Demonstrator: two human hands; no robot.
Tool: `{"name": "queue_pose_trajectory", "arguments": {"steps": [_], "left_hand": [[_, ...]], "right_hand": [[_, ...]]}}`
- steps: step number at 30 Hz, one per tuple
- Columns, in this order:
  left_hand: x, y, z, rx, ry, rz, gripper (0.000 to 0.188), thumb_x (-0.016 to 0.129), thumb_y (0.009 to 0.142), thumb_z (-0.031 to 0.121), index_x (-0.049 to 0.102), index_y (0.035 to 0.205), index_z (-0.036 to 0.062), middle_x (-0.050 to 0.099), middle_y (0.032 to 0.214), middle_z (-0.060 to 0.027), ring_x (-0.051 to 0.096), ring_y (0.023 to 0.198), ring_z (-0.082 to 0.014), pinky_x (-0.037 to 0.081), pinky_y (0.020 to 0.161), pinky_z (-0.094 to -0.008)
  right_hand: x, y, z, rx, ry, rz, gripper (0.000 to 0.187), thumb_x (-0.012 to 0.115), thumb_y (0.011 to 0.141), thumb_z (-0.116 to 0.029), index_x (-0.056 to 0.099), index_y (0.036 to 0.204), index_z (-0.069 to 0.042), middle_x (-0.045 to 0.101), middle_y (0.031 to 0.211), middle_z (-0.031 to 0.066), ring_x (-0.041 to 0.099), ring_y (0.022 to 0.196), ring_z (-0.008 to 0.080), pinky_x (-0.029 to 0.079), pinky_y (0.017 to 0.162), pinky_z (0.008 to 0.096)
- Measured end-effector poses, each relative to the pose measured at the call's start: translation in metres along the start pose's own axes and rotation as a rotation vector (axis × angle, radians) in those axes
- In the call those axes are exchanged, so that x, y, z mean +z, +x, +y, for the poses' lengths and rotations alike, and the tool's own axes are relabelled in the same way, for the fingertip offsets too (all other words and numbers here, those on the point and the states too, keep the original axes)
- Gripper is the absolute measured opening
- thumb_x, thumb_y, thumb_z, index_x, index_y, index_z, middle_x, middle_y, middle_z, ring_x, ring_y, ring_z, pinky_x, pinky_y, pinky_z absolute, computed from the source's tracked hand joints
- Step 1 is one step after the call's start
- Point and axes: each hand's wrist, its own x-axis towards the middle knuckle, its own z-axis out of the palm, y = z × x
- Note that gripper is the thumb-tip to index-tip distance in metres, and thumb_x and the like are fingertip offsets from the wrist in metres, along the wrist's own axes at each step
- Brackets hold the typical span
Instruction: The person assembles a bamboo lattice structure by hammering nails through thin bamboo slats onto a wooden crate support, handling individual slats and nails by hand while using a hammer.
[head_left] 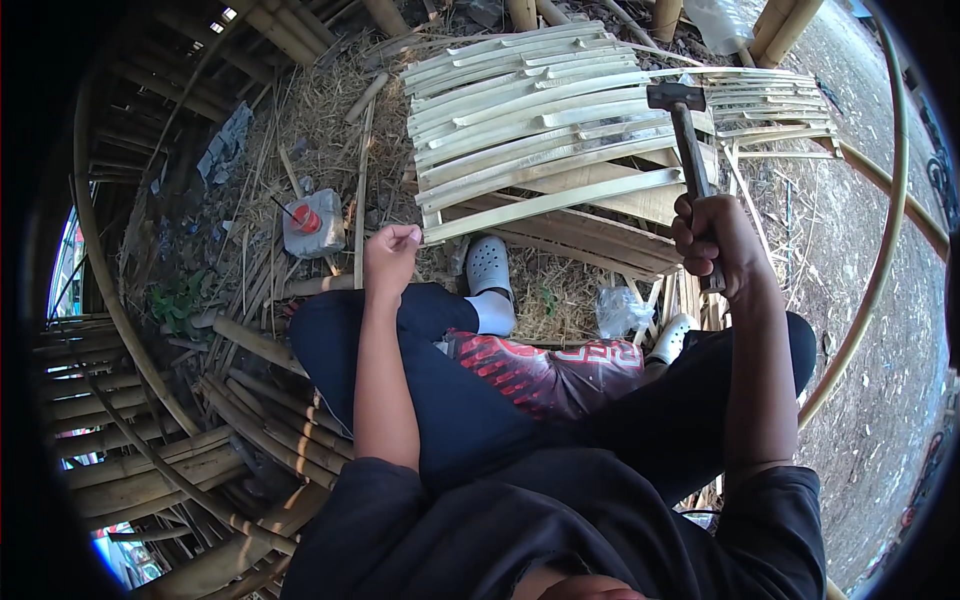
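My right hand (716,238) is wrapped round the wooden handle of a hammer (690,145). Its dark metal head is up, over the right part of a panel of pale bamboo slats (530,110). At the panel's near left corner, my left hand (391,262) is closed in a pinch by the end of the nearest slat (555,205). What lies between those fingertips, if anything, is too small to make out. The slats run side by side, with a wider gap before the nearest one. Wooden boards (590,235) show beneath the panel.
Left of the panel, a pale block (313,225) bears a small red container (304,217) with a thin stick. Bamboo poles (270,430) lie at the lower left. A smaller slatted piece (770,105) sits at the right. A clear plastic bag (622,312) lies near my feet.
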Motion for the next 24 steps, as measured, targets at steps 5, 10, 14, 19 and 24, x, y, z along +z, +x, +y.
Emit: {"name": "queue_pose_trajectory", "arguments": {"steps": [5,10,14,19,24], "left_hand": [[0.000,0.002,0.003,0.057,-0.036,0.043,0.017,0.072,0.093,0.009,0.072,0.106,-0.0008,0.074,0.098,-0.0042,0.067,0.091,-0.0079,0.051,0.084,-0.0238],[0.006,0.008,-0.004,0.107,-0.004,0.050,0.019,0.073,0.092,0.008,0.073,0.109,-0.0015,0.075,0.098,-0.0053,0.068,0.088,-0.0085,0.052,0.083,-0.0245],[0.009,0.003,0.005,0.157,-0.004,0.039,0.018,0.074,0.090,0.008,0.075,0.105,-0.0015,0.076,0.097,-0.0063,0.068,0.087,-0.0101,0.052,0.084,-0.0257],[0.008,-0.001,0.006,0.326,0.221,0.078,0.015,0.074,0.088,0.011,0.078,0.099,0.0020,0.077,0.090,-0.0110,0.072,0.082,-0.0149,0.054,0.079,-0.0292],[0.009,0.001,0.000,0.302,0.184,0.064,0.015,0.074,0.087,0.010,0.077,0.099,0.0015,0.077,0.092,-0.0116,0.074,0.086,-0.0171,0.055,0.080,-0.0300]], "right_hand": [[0.007,0.003,0.005,0.019,-0.078,0.004,0.006,0.047,0.074,-0.006,0.044,0.076,-0.011,0.048,0.064,0.0067,0.034,0.044,0.0096,0.027,0.041,0.0277],[0.009,0.009,0.016,0.048,-0.115,-0.008,0.004,0.048,0.074,-0.008,0.044,0.072,-0.009,0.048,0.064,0.0075,0.035,0.045,0.0108,0.031,0.043,0.0301],[0.020,0.010,0.027,0.083,-0.199,0.034,0.002,0.050,0.075,-0.007,0.049,0.075,-0.005,0.048,0.064,0.0083,0.037,0.046,0.0136,0.034,0.044,0.0333],[0.047,0.010,0.042,0.121,-0.232,0.008,0.006,0.048,0.075,-0.005,0.049,0.081,-0.005,0.051,0.064,0.0106,0.035,0.042,0.0130,0.032,0.038,0.0312],[0.060,0.017,0.056,0.129,-0.277,-0.081,0.015,0.048,0.071,0.000,0.046,0.085,-0.005,0.051,0.061,0.0114,0.034,0.037,0.0127,0.031,0.032,0.0311]]}}
